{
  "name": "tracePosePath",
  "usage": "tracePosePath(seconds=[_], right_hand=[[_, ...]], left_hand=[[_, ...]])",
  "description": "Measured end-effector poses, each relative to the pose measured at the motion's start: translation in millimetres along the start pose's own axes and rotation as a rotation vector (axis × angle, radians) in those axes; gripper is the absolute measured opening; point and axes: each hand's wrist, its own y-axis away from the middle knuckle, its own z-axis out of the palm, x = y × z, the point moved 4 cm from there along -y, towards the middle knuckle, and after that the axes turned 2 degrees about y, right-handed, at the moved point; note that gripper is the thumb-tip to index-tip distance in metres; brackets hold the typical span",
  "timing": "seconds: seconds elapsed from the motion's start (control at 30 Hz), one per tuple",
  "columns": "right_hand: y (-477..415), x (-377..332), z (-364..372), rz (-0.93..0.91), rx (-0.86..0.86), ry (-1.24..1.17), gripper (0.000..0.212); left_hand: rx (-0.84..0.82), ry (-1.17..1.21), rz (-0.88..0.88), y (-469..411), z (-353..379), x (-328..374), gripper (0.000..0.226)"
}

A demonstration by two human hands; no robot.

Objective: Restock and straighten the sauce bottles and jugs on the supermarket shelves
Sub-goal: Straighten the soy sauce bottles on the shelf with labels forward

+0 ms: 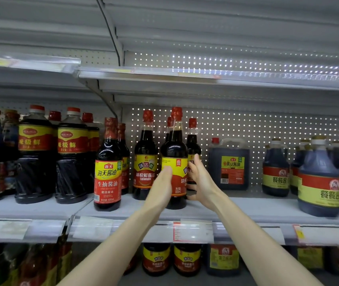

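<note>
A dark soy sauce bottle (174,153) with a red cap and a yellow-and-red label stands upright on the middle shelf (247,207), near its front edge. My left hand (162,186) presses flat against its left side. My right hand (199,180) wraps around its right side, so both hands hold it. Its label is turned partly to the right. A matching bottle (145,155) stands just left of it, and two more (193,141) stand behind.
Left of these stand a 500 ml bottle (107,168) and large dark bottles (34,155). A square jug (228,164) sits further right, then round jugs (319,178) at the far right. The upper shelf (185,76) is bare. More bottles (187,259) stand below.
</note>
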Motion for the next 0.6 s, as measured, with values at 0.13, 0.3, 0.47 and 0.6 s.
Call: tracePosePath(seconds=[0.13,0.3,0.47,0.6], right_hand=[[-1.7,-0.8,4.1,0.021,-0.009,-0.005,0.069],[6.6,1.2,7.2,-0.009,-0.012,0.005,0.068],[15.2,4.6,10.8,-0.066,-0.007,0.059,0.067],[13.4,-2.2,13.7,-0.044,0.002,0.057,0.065]], left_hand=[[-0.023,-0.067,0.082,-7.5,11.1,-11.0,0.09],[0.028,0.02,0.057,-11.4,-8.7,-3.6,0.039],[-0.007,0.093,-0.002,-18.1,-22.3,-0.3,0.02],[-0.01,0.078,0.004,-15.5,-17.6,-6.3,0.023]])
